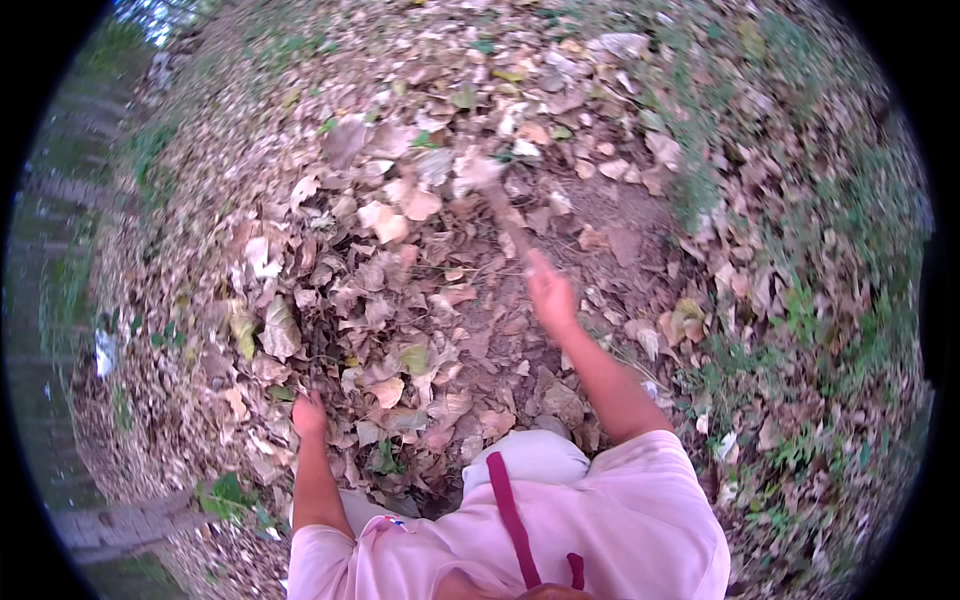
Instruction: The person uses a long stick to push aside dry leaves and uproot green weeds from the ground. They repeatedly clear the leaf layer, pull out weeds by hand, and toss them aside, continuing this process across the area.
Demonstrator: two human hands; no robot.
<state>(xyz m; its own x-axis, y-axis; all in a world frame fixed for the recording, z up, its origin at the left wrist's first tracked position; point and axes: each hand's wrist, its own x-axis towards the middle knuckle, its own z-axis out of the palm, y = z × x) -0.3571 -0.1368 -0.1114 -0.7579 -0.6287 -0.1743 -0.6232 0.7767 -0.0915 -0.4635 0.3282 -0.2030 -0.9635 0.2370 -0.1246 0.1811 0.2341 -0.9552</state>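
Observation:
My right hand [553, 298] is closed around the near end of a brown stick [508, 222], reaching out over a patch of bare soil. The far end of the stick is blurred and meets pale dry leaves [473, 172], so its tip cannot be made out. Lower and to the left, my left hand [310, 414] is down at the leaf litter with its fingers curled. What those fingers hold, if anything, is hidden. A curled dry leaf [281, 330] and a yellowish leaf [243, 328] lie just beyond it.
Brown fallen leaves [385, 300] cover most of the ground, with exposed soil [625, 215] at the right of the middle. Green plants [800, 315] grow along the right side. Tree trunks [130, 525] stand at the left rim, and a small white scrap [105, 352] lies there.

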